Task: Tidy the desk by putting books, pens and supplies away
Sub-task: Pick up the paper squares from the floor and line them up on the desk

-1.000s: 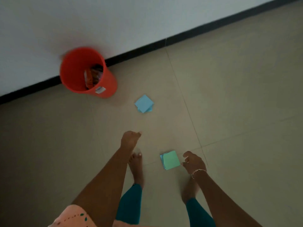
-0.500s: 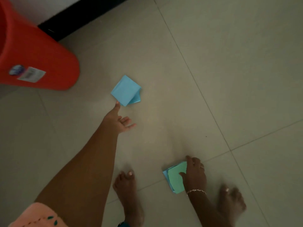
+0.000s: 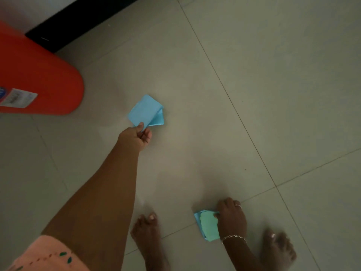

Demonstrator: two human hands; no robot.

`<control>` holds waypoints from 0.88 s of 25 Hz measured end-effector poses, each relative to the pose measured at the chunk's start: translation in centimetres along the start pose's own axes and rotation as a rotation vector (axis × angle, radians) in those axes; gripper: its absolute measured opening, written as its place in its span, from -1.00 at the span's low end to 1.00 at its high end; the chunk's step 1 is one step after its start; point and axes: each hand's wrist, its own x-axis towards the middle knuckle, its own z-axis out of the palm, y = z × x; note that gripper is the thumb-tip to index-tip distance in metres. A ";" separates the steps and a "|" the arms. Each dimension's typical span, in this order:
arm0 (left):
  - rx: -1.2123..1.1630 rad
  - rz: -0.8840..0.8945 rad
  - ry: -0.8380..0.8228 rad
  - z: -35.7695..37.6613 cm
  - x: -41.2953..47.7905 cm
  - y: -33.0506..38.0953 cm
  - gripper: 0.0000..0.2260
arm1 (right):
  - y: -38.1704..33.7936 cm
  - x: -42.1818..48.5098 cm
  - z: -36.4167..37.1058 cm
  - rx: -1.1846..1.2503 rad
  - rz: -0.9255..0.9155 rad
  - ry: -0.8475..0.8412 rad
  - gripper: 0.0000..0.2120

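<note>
On the floor (image 3: 273, 94): two stacks of coloured paper squares, neither put away yet; no table is in view.
Left grip (image 3: 136, 136): clenched in a pinch, thumb on top, on the near corner of the blue paper stack (image 3: 145, 112). The stack fans out just beyond the fingertips, its top sheets lifting away from the lower ones.
Right grip (image 3: 231, 218): fingers curled over the edge of the green-topped paper stack (image 3: 209, 224), which sticks out on the thumb side of the grip. I cannot tell whether it is off the tiles.
Orange bin (image 3: 39, 79): stands well off to the outer side of the left grip, near the black skirting (image 3: 78, 20); its opening is out of view.
Done: both stacks look grasped, one per grip.
Left: lifting both and carrying them to wherever they belong, a place not shown. Books and pens are not visible, so that part cannot be judged; the task looks far from finished.
</note>
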 end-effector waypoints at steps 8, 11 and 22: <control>0.054 0.015 0.028 -4.7 -13.4 -1.4 -0.81 | 0.0 -8.3 -10.5 0.273 -0.141 0.409 -0.67; -0.020 0.002 -0.048 -6.9 -21.2 -0.4 -0.83 | -1.9 -12.3 -17.5 0.422 -0.088 0.493 -0.60; -0.117 0.063 -0.469 -11.4 -49.4 10.4 -0.84 | -14.1 -28.3 -40.6 1.126 -0.233 0.415 -0.38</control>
